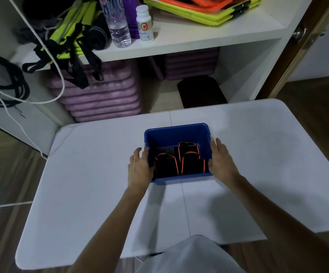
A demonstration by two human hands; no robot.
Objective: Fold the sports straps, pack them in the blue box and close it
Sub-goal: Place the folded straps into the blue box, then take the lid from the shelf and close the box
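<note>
The blue box (177,133) stands open near the middle of the white table (92,174), with no lid in view. Inside it stand three folded black sports straps with orange edging (167,166), upright and side by side. My left hand (140,168) is pressed against the box's left wall, thumb hooked over the rim. My right hand (221,160) lies flat against the right wall, fingers pointing away from me. Both hands clasp the box between them.
Behind the table stands a white shelf unit (199,36) with a water bottle (117,22), a white pill bottle (144,22), yellow-green and orange gear and black straps. Purple mats (104,97) are stacked below. Black cords (3,81) hang at left.
</note>
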